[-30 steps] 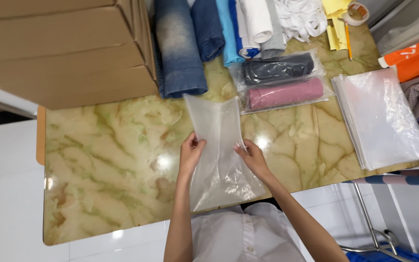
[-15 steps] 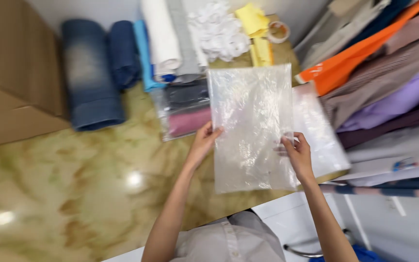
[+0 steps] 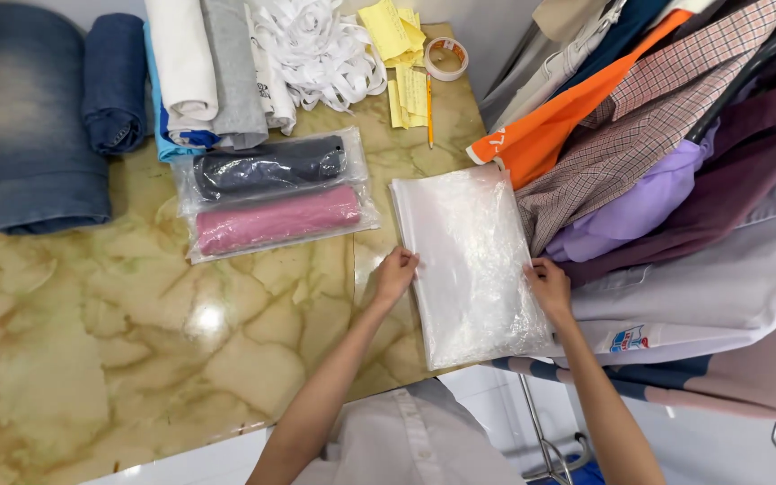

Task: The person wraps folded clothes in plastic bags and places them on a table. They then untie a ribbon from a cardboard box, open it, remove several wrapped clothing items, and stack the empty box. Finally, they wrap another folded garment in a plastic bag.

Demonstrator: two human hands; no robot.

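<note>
A stack of clear plastic bags (image 3: 471,260) lies flat at the right end of a marbled yellow table (image 3: 136,341). My left hand (image 3: 395,274) rests on the stack's left edge, fingers on the plastic. At the stack's right edge my right hand (image 3: 550,287) presses down, next to hanging clothes. Left of the stack lie two bagged rolled garments, one dark (image 3: 267,167) and one pink (image 3: 276,220).
Rolled denim (image 3: 38,117) and folded cloth (image 3: 208,72) line the far edge, with white tape strips (image 3: 316,49), yellow notes (image 3: 392,31), a tape roll (image 3: 446,56) and a pencil (image 3: 428,108). Clothes on hangers (image 3: 675,162) crowd the right side.
The clear bag went from the table's middle, lifted to the right, and now lies on the stack at the right end. The view swung right with both hands.
</note>
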